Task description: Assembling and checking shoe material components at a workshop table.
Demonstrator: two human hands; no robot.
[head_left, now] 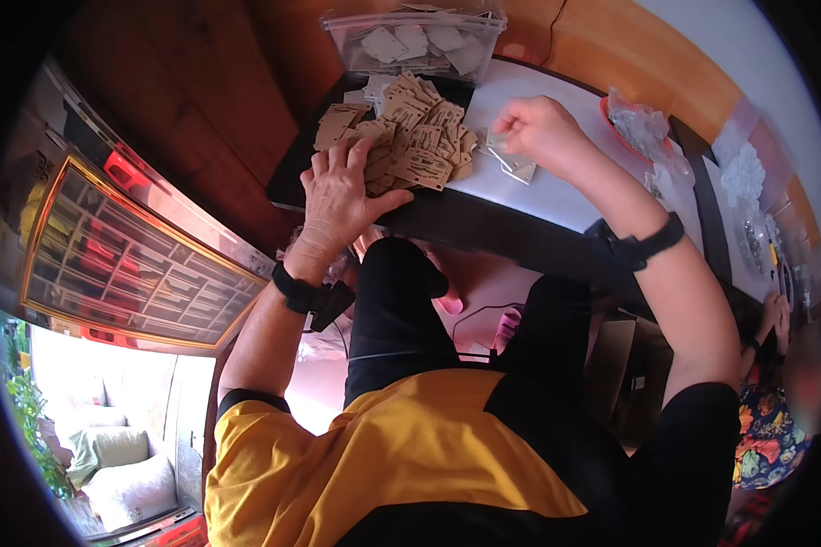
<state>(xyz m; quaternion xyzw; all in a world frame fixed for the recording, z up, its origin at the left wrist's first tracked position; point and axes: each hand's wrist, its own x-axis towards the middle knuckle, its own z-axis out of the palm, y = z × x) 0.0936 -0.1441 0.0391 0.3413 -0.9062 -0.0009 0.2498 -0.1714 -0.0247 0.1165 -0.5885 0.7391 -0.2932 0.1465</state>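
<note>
My left hand (pixel 339 187) is open, its fingers spread at the near left side of a heap of brown printed cardboard cards (pixel 424 150). Its fingertips touch or hover just over the cards; which of the two I cannot tell. Over the white sheet on the table, my right hand (pixel 540 132) is closed in a pinch. What its fingers hold, if anything, is too small to make out. Beneath that hand lie a few small white cards (pixel 520 170), close to the right edge of the brown heap. Both wrists wear black bands.
A clear plastic bin (pixel 337 41) with pale cards stands behind the heap. To the right are a red-rimmed bowl (pixel 608 114) with clear plastic bags and a second white-topped surface. Another person's hands (pixel 775 319) show at far right. A cardboard box (pixel 608 360) sits below the table.
</note>
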